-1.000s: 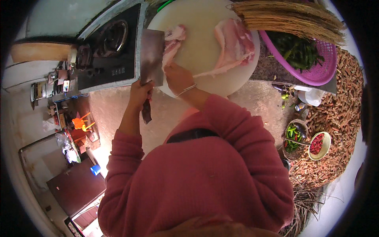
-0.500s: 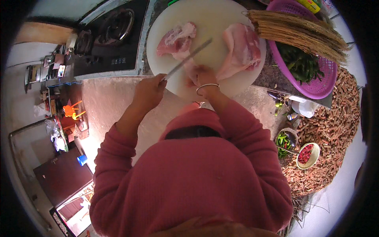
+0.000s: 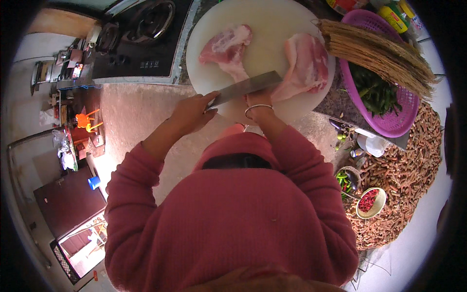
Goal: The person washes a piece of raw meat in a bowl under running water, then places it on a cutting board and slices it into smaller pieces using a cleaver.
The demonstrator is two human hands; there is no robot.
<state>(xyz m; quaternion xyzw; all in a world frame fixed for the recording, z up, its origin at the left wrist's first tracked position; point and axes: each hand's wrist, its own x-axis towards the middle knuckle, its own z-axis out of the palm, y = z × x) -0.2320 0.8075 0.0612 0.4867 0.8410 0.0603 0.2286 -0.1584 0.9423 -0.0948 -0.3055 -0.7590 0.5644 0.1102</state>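
Note:
My left hand [image 3: 191,115] is closed round the handle of a cleaver [image 3: 249,89]. The wide blade slants up to the right over the near part of a round white cutting board [image 3: 272,19]. A piece of raw meat [image 3: 227,47] lies on the board's left, its narrow pale strip running down behind the blade. My right hand [image 3: 261,111], with a bangle on the wrist, looks curled on the near end of that strip; the blade hides its fingertips. A larger slab of raw meat with pale skin [image 3: 307,63] lies on the right.
A black cooktop [image 3: 146,44] is left of the board. On the right, a dry straw broom [image 3: 374,51] lies across a purple basket [image 3: 411,117] of green vegetables. Below are a bowl of red chillies [image 3: 377,207] and a heap of brown pieces [image 3: 404,175]. An orange stool [image 3: 86,120] stands far left.
The cleaver's blade has turned from edge-on to showing its broad side, and its tip has shifted right and lower. My right hand has moved slightly right. The view has shifted a little.

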